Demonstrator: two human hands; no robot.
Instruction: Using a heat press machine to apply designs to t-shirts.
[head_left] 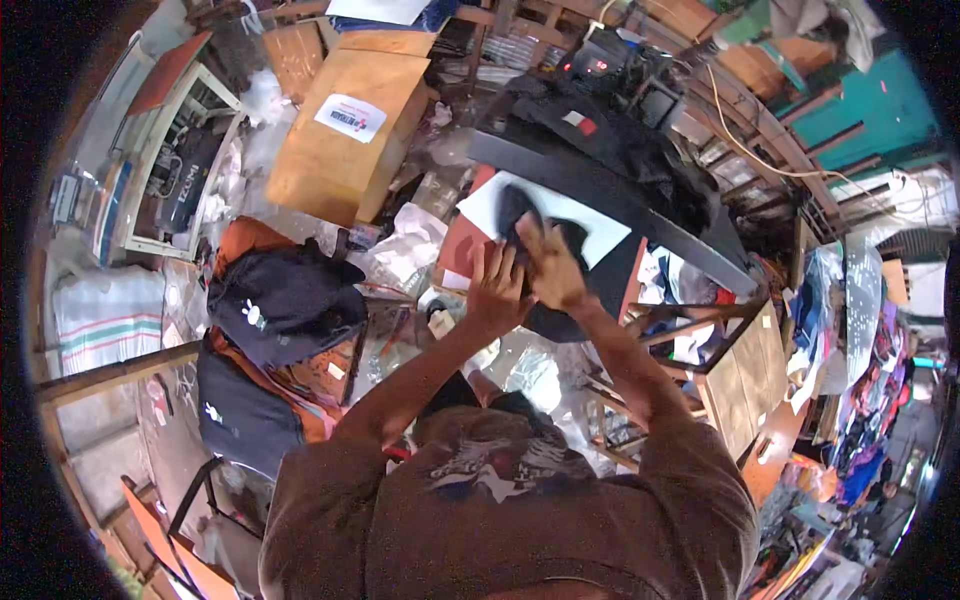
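Observation:
My left hand (pixel 496 292) has its fingers spread over dark fabric (pixel 555 320) at the lower edge of a flat press bed with a reddish pad (pixel 464 246). My right hand (pixel 553 268) is just beside it, over the same dark cloth, its fingertips at a raised, motion-blurred dark piece (pixel 517 205); whether they grip it is unclear. Beneath that piece lies a white sheet (pixel 604 233). The press's dark upper plate (pixel 690 245) crosses behind my hands, with black cloth (pixel 625 150) piled on top and a small control box with red lit digits (pixel 598 65) at the back.
Folded dark bags with orange cloth (pixel 285 315) are stacked at left. Brown paper (pixel 340 170) is at upper left, beside a white-framed machine (pixel 181 165). A wooden stand (pixel 745 385) is at right. Plastic wrappers (pixel 535 375) lie below the press; heaped colourful cloth (pixel 880 410) lines the far right.

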